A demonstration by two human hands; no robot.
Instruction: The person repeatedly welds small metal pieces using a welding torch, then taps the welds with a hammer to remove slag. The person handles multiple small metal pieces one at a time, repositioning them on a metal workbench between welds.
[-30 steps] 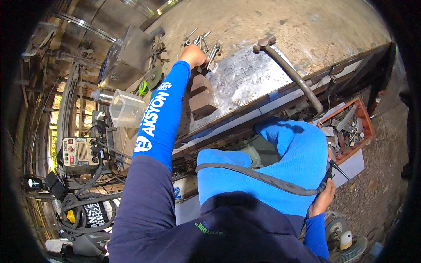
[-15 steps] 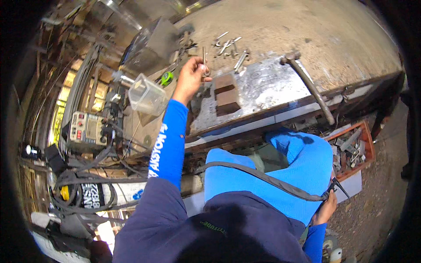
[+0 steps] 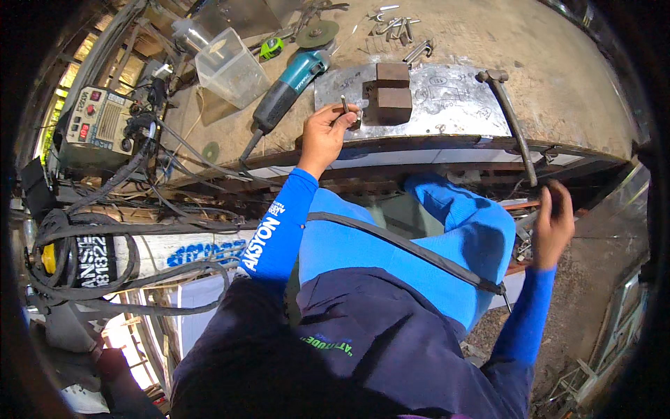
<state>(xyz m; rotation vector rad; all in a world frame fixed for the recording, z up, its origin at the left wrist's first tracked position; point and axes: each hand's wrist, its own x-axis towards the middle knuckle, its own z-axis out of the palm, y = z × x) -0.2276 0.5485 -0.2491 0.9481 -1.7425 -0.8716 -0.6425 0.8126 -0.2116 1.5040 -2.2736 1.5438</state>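
Observation:
My left hand (image 3: 324, 140) pinches a short metal rod (image 3: 344, 104), upright, above the near edge of the workbench. To its right, two brown metal blocks (image 3: 394, 103) rest against each other on a marked steel plate (image 3: 447, 105). My right hand (image 3: 555, 227) is raised off the bench's front edge, fingers apart and holding nothing that I can see. Just beyond its fingertips is the handle end of a hammer (image 3: 513, 122), which lies across the plate's right side and overhangs the edge. A welding torch (image 3: 504, 293) on a black cable (image 3: 412, 249) lies over my blue-covered thigh.
Left of the plate lies a teal angle grinder (image 3: 293, 87), beside a clear plastic bin (image 3: 232, 70) and a green tape measure (image 3: 272, 48). Several bent metal rods (image 3: 398, 29) lie farther back. A welding machine (image 3: 98, 129) and a white gas cylinder (image 3: 185, 253) with coiled cables stand at left.
My right hand has let go of the torch and risen toward the hammer's handle. My left hand has drawn the rod nearer to the bench's front edge. The view has shifted.

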